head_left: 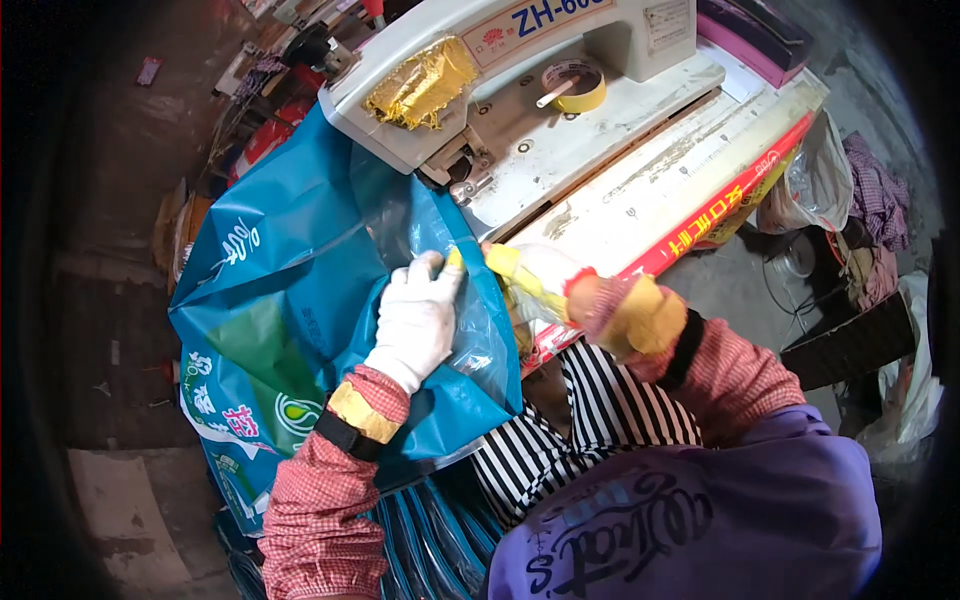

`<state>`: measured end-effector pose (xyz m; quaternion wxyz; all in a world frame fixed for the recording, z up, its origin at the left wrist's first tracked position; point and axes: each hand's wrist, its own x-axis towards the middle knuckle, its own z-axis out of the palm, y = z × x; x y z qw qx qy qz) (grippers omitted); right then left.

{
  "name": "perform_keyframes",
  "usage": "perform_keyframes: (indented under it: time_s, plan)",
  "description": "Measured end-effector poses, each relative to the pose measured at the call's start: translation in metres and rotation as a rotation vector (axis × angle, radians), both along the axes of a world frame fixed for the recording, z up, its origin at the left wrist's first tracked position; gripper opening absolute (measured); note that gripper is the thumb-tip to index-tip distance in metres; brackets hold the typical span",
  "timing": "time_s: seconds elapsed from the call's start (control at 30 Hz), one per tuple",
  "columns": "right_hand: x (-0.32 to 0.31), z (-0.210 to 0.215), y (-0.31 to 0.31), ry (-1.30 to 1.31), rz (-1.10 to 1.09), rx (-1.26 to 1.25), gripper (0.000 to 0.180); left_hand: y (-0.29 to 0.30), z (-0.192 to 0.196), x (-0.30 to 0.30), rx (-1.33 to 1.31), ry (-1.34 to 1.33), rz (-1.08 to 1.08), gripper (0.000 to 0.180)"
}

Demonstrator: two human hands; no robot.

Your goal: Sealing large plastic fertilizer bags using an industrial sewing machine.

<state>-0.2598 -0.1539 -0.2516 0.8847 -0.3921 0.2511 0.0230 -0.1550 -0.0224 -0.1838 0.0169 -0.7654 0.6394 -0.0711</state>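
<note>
A large blue plastic bag (290, 210) with green patches and white printing spreads under the head of a white sewing machine (420, 45). On its right part lies my left hand (415, 320) in a white glove, closed on the plastic, with yellow tape on one fingertip. My right hand (535, 280), also gloved, with yellow on its fingers, is beside the bag's right edge, left of its wrist. Its fingers are smeared and partly hidden, so their grip is unclear. The machine's needle area (460, 175) is just beyond the bag's upper edge.
A tape roll (578, 88) rests on the machine bed. The worktable (735, 135) has a red front edge. Blue folded bags (430, 540) stand stacked near my lap. Toward the right are a clear plastic bag (815, 180), checked cloth (873, 185) and a dark box (855, 335).
</note>
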Motion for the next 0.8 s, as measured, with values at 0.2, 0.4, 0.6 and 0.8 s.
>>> perform_keyframes:
  time_s: [0.2,0.4,0.6,0.8]
  plan:
    - [0.020,0.004,-0.005,0.041,0.006,-0.274,0.040,-0.004,-0.003,-0.015,0.180,0.124,-0.022,0.025]
    - [-0.003,0.023,-0.005,0.280,0.415,-0.864,0.037,0.009,0.045,-0.023,0.604,1.106,-0.033,0.047]
    - [-0.009,0.030,-0.021,0.156,0.420,-0.788,0.032,-0.005,0.107,-0.067,0.775,0.430,-0.367,0.029]
    - [0.036,-0.005,-0.021,-0.299,0.464,-1.888,0.022,-0.050,0.070,-0.040,0.715,-0.003,-0.207,0.011]
